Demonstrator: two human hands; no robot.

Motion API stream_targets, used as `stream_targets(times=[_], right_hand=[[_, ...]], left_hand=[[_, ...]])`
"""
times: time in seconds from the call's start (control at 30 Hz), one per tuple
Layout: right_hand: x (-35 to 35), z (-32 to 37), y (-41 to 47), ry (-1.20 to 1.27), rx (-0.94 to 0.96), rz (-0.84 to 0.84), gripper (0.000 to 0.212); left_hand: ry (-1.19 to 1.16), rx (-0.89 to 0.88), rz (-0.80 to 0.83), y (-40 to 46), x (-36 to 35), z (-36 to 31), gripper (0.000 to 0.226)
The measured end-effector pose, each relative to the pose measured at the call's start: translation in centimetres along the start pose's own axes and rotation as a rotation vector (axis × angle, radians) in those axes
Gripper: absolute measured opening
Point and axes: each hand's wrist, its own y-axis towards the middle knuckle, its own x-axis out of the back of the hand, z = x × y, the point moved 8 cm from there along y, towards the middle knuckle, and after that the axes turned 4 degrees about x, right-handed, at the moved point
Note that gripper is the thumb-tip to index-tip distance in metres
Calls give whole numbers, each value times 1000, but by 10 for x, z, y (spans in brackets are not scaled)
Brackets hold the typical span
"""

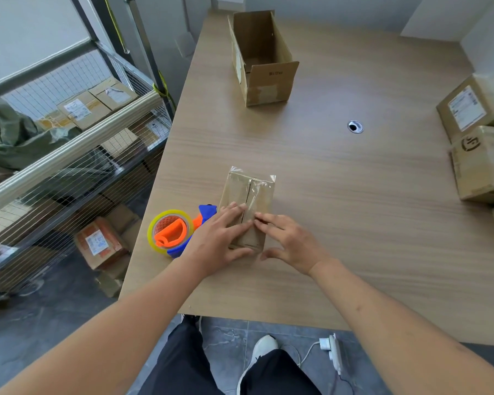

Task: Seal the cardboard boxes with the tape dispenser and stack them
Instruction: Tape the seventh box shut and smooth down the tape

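Both hands lie flat and released on the small box (247, 208) near the table's (354, 223) front edge: left hand (217, 238), right hand (291, 240). Its long axis and taped seam run away from the person. The dispenser (177, 232) sits just left, nearer the left hand.

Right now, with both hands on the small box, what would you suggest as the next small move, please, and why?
Probably slide both hands away from you along the seam to press the tape down. The left hand and right hand lie flat on the near half of the small box, while the tape looks wrinkled at the far end, its corners sticking up. The tape dispenser lies set aside.
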Motion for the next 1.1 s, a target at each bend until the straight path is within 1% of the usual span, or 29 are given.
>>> stream_targets(times=[0.23, 0.3, 0.4, 0.47, 0.5, 0.6, 0.67, 0.73, 0.83, 0.87, 1.0, 1.1], right_hand=[[-8, 1, -6, -82, 9, -64, 67], [-11, 2, -8, -82, 15, -65, 68], [-9, -3, -6, -24, 9, -32, 78], [-6, -8, -2, 0, 10, -28, 78], [-4, -8, 1, 0, 10, -48, 73], [2, -2, 9, -22, 25, -152, 49], [6, 1, 12, -23, 35, -184, 40], [5, -3, 11, -12, 32, -167, 45], [-2, -10, 8, -2, 6, -80, 65], [-4, -10, 7, -3, -12, -66, 67], [-2, 0, 3, -59, -34, -103, 58], [-4, 6, -3, -117, -31, -94, 63]], left_hand=[[-47, 42, -27, -5, -9, 9, 67], [-61, 58, -35, -5, -11, 8, 67], [-45, 61, -50, -6, -10, 5, 75], [-14, 49, -64, -5, -10, 3, 75], [6, 46, -81, -4, -10, 3, 73], [88, 25, -154, -3, -12, -1, 62], [126, 1, -187, -3, -11, -4, 61], [148, 2, -194, -3, -11, -7, 62], [162, 35, -191, -2, -12, -9, 61], [160, 38, -187, -2, -13, -9, 60], [69, 49, -128, 1, -13, -1, 63], [-21, 66, -7, 2, -13, 4, 65]])
